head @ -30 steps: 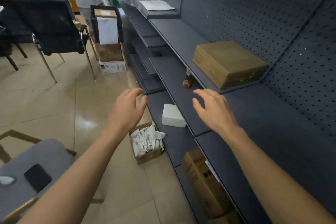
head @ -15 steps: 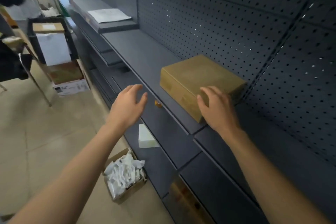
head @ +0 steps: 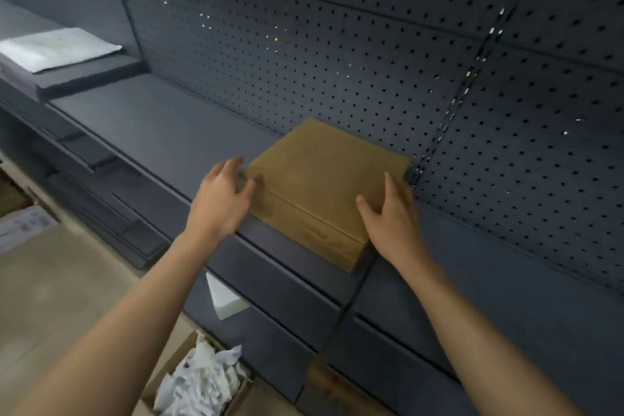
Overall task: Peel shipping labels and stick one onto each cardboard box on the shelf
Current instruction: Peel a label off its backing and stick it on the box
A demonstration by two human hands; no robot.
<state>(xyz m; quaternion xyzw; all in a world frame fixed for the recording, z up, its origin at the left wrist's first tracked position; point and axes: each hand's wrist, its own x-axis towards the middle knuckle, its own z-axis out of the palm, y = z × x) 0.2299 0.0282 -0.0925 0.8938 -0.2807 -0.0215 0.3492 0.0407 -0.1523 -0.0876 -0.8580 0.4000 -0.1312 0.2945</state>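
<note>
White block [head: 225, 299], box of crumpled paper [head: 176, 358], perforated back panel [head: 337, 54].

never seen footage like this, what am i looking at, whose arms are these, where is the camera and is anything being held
There is no machine here. These are a person's two bare arms, filmed by one wide-angle camera worn on their head. It looks forward and down, so the arms enter from below. The left hand touches the left corner of a flat cardboard box. The right hand lies against its right side, fingers fairly straight. The box sits on a dark shelf against a perforated back panel. No label shows on the box or in either hand. Farther left lies a white sheet. On the floor below stands an open carton of crumpled paper.
</note>
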